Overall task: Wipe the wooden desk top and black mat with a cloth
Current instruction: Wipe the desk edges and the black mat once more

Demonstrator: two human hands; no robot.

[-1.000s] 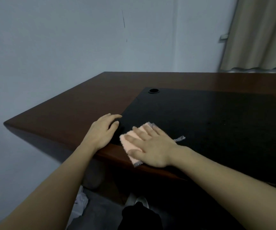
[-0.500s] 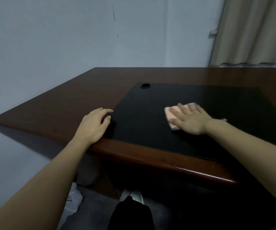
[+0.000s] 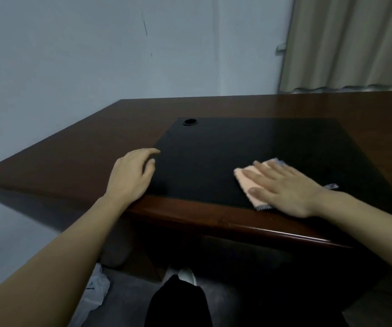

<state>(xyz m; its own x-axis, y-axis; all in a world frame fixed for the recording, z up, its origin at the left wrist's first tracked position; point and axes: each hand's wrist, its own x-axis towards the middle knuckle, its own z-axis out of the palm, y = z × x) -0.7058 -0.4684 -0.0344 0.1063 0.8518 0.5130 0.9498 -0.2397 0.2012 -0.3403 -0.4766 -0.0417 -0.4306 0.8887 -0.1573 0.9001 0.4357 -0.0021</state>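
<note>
Below our hands, a grey floor (image 3: 124, 300) shows a white shoe (image 3: 185, 274), a dark trouser leg (image 3: 178, 305) and a crumpled white bag (image 3: 96, 289) under our left forearm. Just above that runs the glossy near edge of the wooden desk top (image 3: 72, 161). Our left hand (image 3: 131, 177) rests on that edge, fingers loosely spread and holding nothing, the fingertips touching the left border of the black mat (image 3: 237, 142). Well to its right, our right hand (image 3: 284, 187) lies flat with fingers straight, pressing the pink cloth (image 3: 247, 182) onto the mat's near part; the cloth's grey trim peeks out beside our thumb and wrist. Beyond our left fingertips, a round black grommet (image 3: 189, 122) sits at the mat's far left corner. Farther off stand a pale blue wall (image 3: 96, 55) and, beyond our right hand, a beige curtain (image 3: 350, 41).
</note>
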